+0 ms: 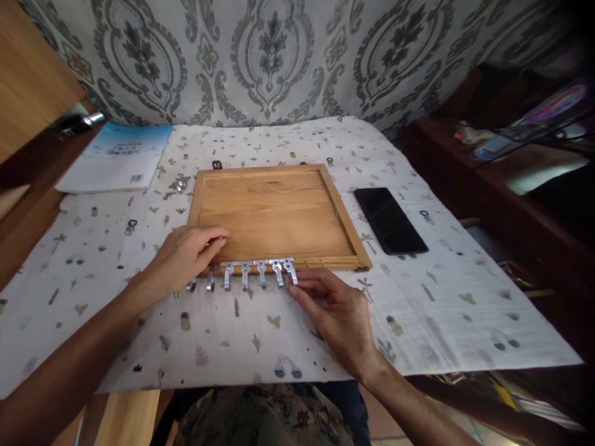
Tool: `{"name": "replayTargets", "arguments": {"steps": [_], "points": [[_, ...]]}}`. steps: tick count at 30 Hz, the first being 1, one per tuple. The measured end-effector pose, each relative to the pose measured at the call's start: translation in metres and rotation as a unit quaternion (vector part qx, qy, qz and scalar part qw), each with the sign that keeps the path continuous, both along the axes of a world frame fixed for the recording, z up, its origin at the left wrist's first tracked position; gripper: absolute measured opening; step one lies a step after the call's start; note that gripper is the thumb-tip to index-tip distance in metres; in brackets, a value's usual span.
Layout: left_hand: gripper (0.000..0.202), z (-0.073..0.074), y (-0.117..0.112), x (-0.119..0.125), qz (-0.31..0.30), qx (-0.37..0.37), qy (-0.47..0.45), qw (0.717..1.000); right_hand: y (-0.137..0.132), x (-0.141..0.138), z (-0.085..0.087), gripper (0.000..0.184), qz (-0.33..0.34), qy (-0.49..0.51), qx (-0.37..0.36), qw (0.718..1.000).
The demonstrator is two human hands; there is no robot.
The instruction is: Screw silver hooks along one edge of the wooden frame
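Note:
A shallow wooden tray point(279, 214) lies flat on a patterned white tablecloth point(418, 310). Along its near rim sits a row of several silver metal hooks point(253, 272). My left hand point(186, 255) rests palm down on the tray's near left corner, fingers over the rim and close to the leftmost hooks. My right hand point(337, 310) lies on the cloth just below the rim, its fingertips touching the rightmost hook point(290, 271). Whether either hand pinches a hook or screw I cannot tell.
A black phone point(389, 220) lies right of the tray. A blue-and-white booklet point(116, 158) sits at the far left. Small metal parts point(178, 183) and loose rings point(131, 227) are scattered on the cloth left of the tray. A dark cluttered shelf point(511, 161) stands on the right.

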State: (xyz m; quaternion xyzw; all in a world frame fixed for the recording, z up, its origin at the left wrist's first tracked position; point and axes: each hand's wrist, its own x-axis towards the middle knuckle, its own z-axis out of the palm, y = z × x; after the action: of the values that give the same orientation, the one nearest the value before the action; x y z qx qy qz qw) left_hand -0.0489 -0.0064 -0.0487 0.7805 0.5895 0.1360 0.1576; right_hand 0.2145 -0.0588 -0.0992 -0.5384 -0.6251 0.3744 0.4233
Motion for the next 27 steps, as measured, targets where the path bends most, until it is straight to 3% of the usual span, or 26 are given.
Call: {"name": "replayTargets", "arguments": {"steps": [6,15,27], "points": [[0.032,0.001,0.001,0.016,-0.087,0.008,0.015,0.996,0.0,0.001,0.0,0.007,0.02,0.006,0.0,1.0],[0.03,-0.005,0.003,0.019,-0.093,-0.016,0.029,0.995,0.001,0.003,0.002,0.009,-0.001,0.011,-0.006,1.0],[0.029,-0.008,0.0,0.017,-0.105,0.009,0.032,0.994,-0.001,0.003,0.001,0.007,-0.011,0.001,0.015,1.0]]}}
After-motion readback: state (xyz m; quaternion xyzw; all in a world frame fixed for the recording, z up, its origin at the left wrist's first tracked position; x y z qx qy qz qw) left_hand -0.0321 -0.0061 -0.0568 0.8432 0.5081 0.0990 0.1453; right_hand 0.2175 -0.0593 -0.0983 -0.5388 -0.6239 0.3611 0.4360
